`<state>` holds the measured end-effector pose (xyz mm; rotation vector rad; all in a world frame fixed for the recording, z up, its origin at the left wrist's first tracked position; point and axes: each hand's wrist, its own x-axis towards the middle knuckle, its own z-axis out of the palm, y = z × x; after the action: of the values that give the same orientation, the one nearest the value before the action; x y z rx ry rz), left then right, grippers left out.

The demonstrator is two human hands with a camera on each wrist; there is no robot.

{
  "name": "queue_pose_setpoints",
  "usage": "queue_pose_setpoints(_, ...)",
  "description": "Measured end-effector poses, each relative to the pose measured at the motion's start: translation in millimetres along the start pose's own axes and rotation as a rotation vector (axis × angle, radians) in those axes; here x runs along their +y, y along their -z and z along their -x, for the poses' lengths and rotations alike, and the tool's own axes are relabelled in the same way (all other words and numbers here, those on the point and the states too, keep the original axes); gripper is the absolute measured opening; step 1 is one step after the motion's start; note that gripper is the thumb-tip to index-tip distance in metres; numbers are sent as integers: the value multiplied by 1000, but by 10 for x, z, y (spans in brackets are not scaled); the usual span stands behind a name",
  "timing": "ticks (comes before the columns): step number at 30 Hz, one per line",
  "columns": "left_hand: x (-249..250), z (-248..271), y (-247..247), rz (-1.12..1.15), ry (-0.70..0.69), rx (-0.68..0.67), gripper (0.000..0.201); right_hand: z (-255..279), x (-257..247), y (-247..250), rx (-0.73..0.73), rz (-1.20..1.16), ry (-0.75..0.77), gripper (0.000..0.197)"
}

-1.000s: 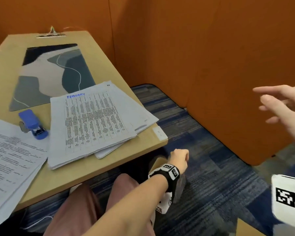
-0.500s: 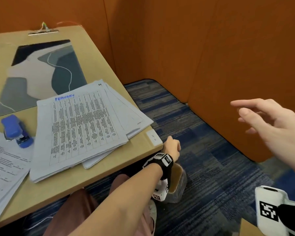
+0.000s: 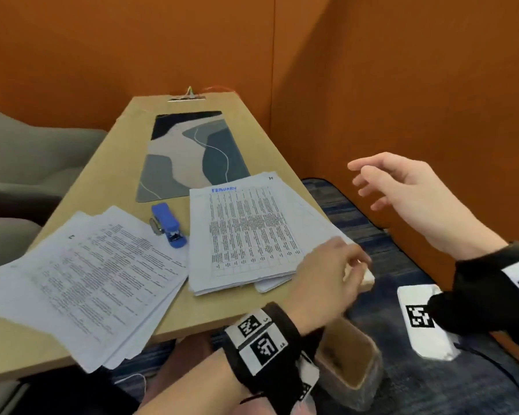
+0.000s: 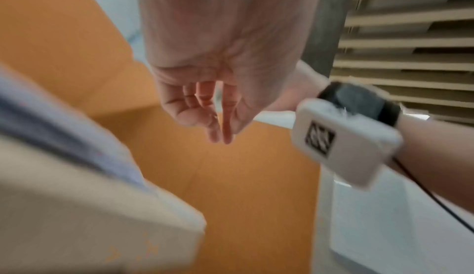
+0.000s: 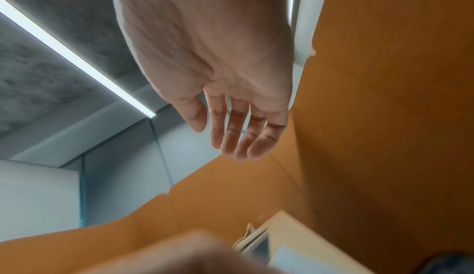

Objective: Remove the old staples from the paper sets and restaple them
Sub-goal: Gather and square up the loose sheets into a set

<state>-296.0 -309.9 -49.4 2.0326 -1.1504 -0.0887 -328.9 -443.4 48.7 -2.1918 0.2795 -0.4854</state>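
Orange padded walls point(image 3: 402, 85) close in a light wooden desk point(image 3: 108, 181), with blue patterned carpet point(image 3: 387, 283) on the floor beside it. The left hand point(image 3: 327, 277) is over the near right corner of the desk, beside the right stack of white printed paper sheets point(image 3: 246, 235). Its fingers are loosely curled, and the left wrist view shows them relaxed with nothing between them. Whether they touch the paper I cannot tell. The right hand point(image 3: 414, 199) is in the air to the right of the desk, its fingers spread and slightly bent, and it holds nothing. The top sheet of the right stack has the word "FEBRUARY" handwritten in blue above a printed table. The small blue stapler point(image 3: 168, 224) lies on the desk between this stack and the left fanned stack of white printed paper sheets point(image 3: 96, 277). A grey and beige patterned desk mat point(image 3: 189, 151) lies behind them. The other text is too small to read.
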Motion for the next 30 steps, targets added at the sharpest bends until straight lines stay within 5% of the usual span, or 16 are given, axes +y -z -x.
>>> queue_pose_setpoints(3, -274, 88, 803, -132, 46, 227, 19, -195, -238, -511, -106, -98, -8, 24)
queue_pose_setpoints(6, -724, 165, 1598, -323, 210, 305, 19, -340, -423, -1116, -285, -68, -44, 20)
queue_pose_setpoints(11, -1756, 501, 2557, -555, 760, 113, 24, -501, -674, -2065, -547, 218, -22, 30)
queue_pose_setpoints(15, -2335, 848, 2908, -544, 1048, -31, 58, -657, -836, -2578, -600, 440, 27, 53)
queue_pose_setpoints(18, -2540, 1065, 3063, -494, 1182, -71, 91, -699, -945, -2799, -616, 525, 35, 36)
queue_pose_setpoints(20, -2661, 1176, 3143, -479, 1197, -92, 102, -735, -999, -2898, -619, 603, 95, 8)
queue_pose_setpoints(23, -2753, 1273, 3203, -497, 1160, -149, 103, -886, -996, -3054, -547, 664, 71, 27)
queue_pose_setpoints(26, -2780, 1322, 3203, -506, 1159, -146, 103, -1081, -953, -3189, -470, 650, 32, 6)
queue_pose_setpoints(30, -2852, 1394, 3235, -524, 1135, -92, 99, -1240, -934, -3278, -435, 675, 37, 16)
